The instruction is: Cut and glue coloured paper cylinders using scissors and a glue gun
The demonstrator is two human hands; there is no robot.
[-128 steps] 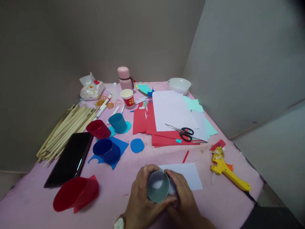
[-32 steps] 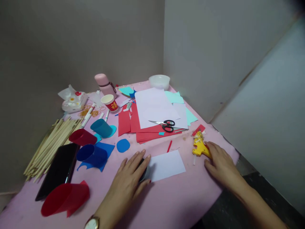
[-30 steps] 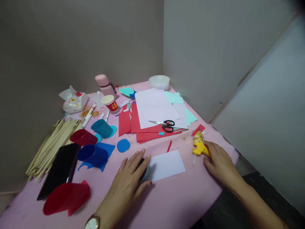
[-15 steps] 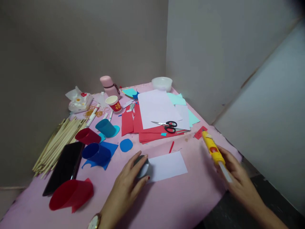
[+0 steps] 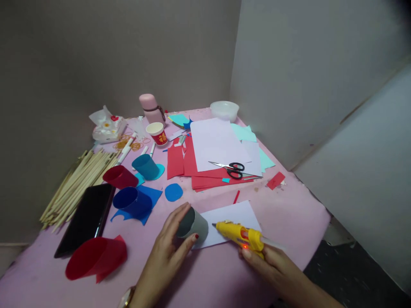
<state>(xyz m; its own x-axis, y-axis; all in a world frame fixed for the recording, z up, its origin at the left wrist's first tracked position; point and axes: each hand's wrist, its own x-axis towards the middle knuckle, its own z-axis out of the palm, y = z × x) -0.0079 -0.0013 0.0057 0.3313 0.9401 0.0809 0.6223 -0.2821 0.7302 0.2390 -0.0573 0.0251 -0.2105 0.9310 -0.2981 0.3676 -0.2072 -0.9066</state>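
Note:
My left hand (image 5: 175,237) is closed around a grey paper tube (image 5: 199,227), which stands slightly tilted at the left end of a white paper strip (image 5: 234,214). In my right hand (image 5: 268,263) is a yellow glue gun (image 5: 239,233), its small red light lit and a glue stick poking out of its back. The nozzle points left, just short of the tube and over the white strip. To the left of my left hand are a dark blue tube (image 5: 132,203) on blue paper and a red tube (image 5: 96,259) on red paper.
Scissors (image 5: 231,167) lie on stacked white and red sheets (image 5: 218,145). Behind stand a white bowl (image 5: 224,112), a pink flask (image 5: 151,110) and a paper cup (image 5: 157,134). A black tablet (image 5: 85,220) and wooden sticks (image 5: 78,184) lie at the left.
My right hand has brought the glue gun from the table's right side leftward to beside the grey tube. My left hand has tilted the tube so more of its side shows.

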